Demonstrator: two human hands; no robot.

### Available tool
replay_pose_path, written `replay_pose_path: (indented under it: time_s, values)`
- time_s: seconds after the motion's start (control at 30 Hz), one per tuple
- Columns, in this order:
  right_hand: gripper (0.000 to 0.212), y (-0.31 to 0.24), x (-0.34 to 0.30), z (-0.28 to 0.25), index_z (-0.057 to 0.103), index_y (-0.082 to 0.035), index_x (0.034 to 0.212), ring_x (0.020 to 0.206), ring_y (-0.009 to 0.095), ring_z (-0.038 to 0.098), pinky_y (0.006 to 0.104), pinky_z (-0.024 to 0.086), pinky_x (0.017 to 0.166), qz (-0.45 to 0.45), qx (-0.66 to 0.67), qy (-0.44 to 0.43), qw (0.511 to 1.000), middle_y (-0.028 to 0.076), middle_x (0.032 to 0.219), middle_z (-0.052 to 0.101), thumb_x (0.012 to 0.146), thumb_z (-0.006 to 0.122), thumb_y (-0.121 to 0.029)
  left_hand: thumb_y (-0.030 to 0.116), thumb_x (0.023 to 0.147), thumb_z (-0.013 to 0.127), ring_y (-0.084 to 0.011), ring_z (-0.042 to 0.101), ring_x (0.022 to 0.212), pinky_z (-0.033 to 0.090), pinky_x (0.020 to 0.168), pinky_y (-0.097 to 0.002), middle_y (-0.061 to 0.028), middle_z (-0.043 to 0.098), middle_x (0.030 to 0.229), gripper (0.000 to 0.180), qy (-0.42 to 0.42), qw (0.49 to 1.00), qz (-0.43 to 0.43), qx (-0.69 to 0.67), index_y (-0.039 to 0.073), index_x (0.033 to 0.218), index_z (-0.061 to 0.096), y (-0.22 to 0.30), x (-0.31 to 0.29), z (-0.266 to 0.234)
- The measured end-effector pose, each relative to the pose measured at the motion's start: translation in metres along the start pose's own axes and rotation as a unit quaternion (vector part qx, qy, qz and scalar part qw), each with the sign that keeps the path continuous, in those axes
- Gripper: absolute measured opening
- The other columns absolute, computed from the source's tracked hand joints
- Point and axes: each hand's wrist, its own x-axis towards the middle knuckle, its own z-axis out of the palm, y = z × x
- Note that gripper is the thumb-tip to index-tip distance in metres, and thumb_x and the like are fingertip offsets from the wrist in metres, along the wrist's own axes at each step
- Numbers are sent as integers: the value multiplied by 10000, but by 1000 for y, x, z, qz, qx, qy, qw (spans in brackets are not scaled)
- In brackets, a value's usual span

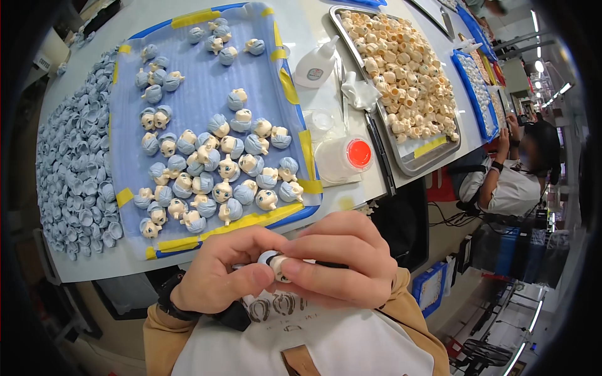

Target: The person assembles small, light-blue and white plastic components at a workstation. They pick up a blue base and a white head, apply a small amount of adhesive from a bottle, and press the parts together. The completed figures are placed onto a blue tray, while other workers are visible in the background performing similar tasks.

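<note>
Fingers of the left hand (216, 272) and right hand (351, 260) grip a small doll head (278, 264) before the chest, covering most of it; only some blue hair and pale face show, and how closely the pieces fit cannot be told. The white desk (310, 28), its far side cut off, bears a heap of blue hair shells (78, 166), a taped blue tray (200, 103) of doll heads and a metal tray (436, 158) of pale hollow pieces. Beyond, in the cluttered room, sits a co-worker (511, 191).
</note>
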Motion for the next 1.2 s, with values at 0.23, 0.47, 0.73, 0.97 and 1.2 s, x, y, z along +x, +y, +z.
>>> replay_pose_path:
  time_s: [0.23, 0.47, 0.73, 0.97, 1.2]
  values:
    - [376, 9, 16, -50, 660, 7, 906, 709, 203, 570, 287, 437, 604, 159, -171, 77, 969, 122, 846, 627, 545, 663, 112, 339, 917, 509, -59, 456, 627, 380, 567, -179, -29, 532, 815, 406, 49, 993, 41, 96, -10, 1123, 531, 3, 1, -3]
    - [280, 44, 19, -64, 669, -44, 917, 760, 241, 543, 318, 440, 662, 160, -234, -86, 955, 76, 860, 623, 653, 676, 51, 368, 913, 503, -59, 437, 567, 356, 505, -177, -64, 535, 797, 472, 97, 988, 123, 7, -7, 1194, 444, -7, -4, -4]
    - [280, 47, 15, -63, 677, -64, 903, 751, 224, 535, 310, 436, 661, 202, -199, -78, 956, 60, 839, 612, 642, 687, 37, 400, 902, 512, -58, 438, 572, 360, 521, -181, -63, 535, 827, 500, 83, 994, 63, 43, -23, 1168, 479, 3, -5, 1]
    - [283, 48, 17, -59, 670, -61, 904, 748, 224, 540, 309, 434, 651, 188, -191, -77, 960, 63, 821, 605, 640, 685, 40, 281, 901, 511, -57, 460, 638, 373, 561, -186, -67, 536, 918, 435, 67, 993, 89, 32, -35, 1197, 469, 1, -3, 0]
    - [256, 47, 10, -60, 652, -41, 864, 727, 229, 540, 313, 432, 630, 195, -214, -41, 956, 79, 823, 605, 625, 699, 38, 203, 835, 627, -52, 508, 740, 396, 624, -179, -78, 562, 963, 430, 92, 991, 93, 20, -34, 1167, 490, -3, -4, 0]
